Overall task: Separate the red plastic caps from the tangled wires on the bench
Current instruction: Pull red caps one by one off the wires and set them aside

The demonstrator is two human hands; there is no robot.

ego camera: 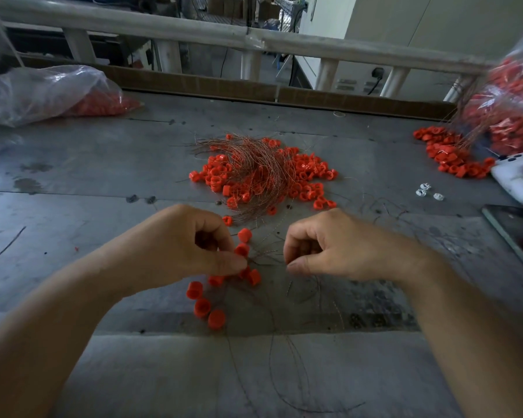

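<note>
A heap of red plastic caps (308,176) tangled with thin copper wires (255,164) lies in the middle of the grey bench (88,176). Nearer to me, my left hand (194,245) pinches a small cluster of red caps (242,250) where their wires meet. My right hand (329,248) pinches the thin wire strands (269,257) just right of that cluster. Several loose red caps (201,306) lie below my left hand. More fine wires (284,357) trail toward the front edge.
A clear bag of red caps (43,92) lies at the back left. A second bag (507,116) spills caps (447,155) at the right. A white device (517,179), small white pieces (426,190) and a dark phone (517,230) sit at the right. A railing (254,37) runs behind.
</note>
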